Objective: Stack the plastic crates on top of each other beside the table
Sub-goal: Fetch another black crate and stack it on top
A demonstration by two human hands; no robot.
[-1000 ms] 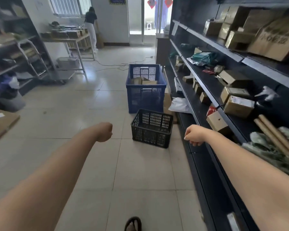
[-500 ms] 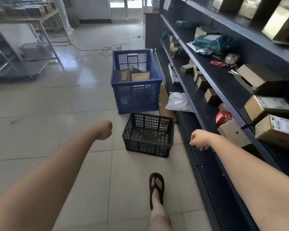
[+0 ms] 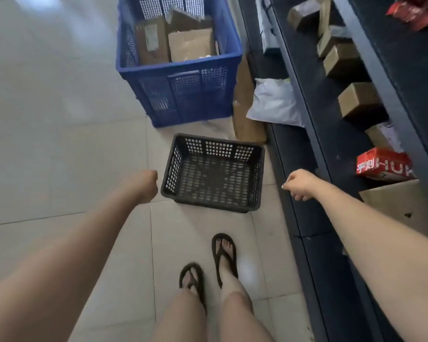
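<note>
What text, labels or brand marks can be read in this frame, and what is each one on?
"HU": white capitals on the red box on the shelf; the rest is cut off, and the characters to their left are too blurred to read.
White label on the cardboard parcel in the blue crate: too blurred to read.
Pale label on the brown parcel above the red box: too blurred to read.
Black crate: no text visible.

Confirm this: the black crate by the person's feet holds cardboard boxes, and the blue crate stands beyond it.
Wrong on one count. In the head view the black crate is empty; the cardboard boxes sit in the blue crate, which does stand beyond it.
</note>
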